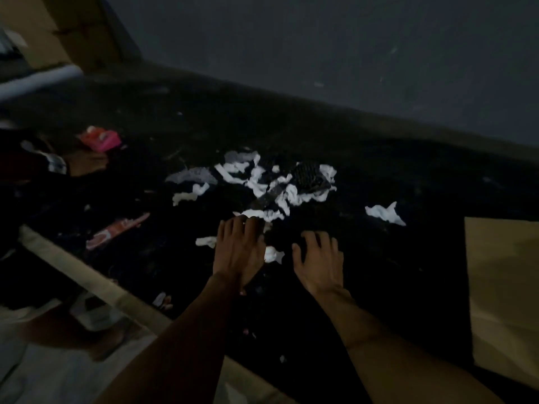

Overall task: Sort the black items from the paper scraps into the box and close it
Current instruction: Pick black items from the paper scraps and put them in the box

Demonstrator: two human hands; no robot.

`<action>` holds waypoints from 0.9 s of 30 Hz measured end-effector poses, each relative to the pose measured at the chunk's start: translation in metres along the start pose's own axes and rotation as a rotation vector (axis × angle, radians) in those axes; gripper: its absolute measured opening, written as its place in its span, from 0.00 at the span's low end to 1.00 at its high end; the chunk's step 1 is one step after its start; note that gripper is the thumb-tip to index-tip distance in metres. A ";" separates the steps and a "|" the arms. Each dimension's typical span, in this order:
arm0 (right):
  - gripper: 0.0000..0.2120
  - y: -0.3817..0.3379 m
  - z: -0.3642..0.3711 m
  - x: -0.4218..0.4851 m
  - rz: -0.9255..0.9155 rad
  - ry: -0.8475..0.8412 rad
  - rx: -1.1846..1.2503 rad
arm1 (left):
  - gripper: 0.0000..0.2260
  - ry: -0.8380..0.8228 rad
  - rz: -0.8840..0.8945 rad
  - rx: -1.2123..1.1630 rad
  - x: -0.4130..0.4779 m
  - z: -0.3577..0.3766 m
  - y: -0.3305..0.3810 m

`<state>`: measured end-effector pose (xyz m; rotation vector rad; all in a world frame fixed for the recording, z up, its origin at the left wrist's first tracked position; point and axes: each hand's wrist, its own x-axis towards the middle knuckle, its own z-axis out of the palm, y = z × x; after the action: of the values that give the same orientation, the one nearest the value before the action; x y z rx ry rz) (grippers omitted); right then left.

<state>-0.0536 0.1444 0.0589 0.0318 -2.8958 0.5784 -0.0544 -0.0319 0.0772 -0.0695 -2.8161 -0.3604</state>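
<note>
White paper scraps lie scattered over a dark table top. Among them sits a black grid-patterned item, and another dark item shows between the scraps. My left hand lies palm down with straight fingers, its tips touching a scrap. My right hand rests palm down beside it, fingers spread, holding nothing. A small scrap lies between the hands. The cardboard box stands at the right edge. The scene is dim and blurred.
A single scrap lies apart to the right. A pink packet and a reddish wrapper lie at the left. The table's pale front edge runs diagonally. A grey wall rises behind.
</note>
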 end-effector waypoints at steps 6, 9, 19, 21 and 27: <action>0.28 -0.009 0.049 -0.019 0.091 -0.074 0.000 | 0.23 -0.068 -0.148 0.077 -0.016 0.031 -0.042; 0.28 -0.021 0.065 -0.012 0.082 -0.118 0.009 | 0.26 -0.082 -0.185 0.060 -0.009 0.043 -0.069; 0.12 -0.052 0.116 0.017 0.001 0.012 0.112 | 0.11 0.003 0.183 -0.173 0.007 0.094 -0.125; 0.13 -0.054 0.123 0.017 0.017 0.017 0.149 | 0.07 -0.027 0.161 -0.208 0.012 0.102 -0.133; 0.10 -0.060 0.106 0.033 0.114 0.032 0.179 | 0.16 -0.029 0.134 -0.259 0.045 0.073 -0.107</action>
<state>-0.1016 0.0489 -0.0080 -0.1165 -2.8199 0.8485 -0.1277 -0.1168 -0.0028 -0.3192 -2.7575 -0.6942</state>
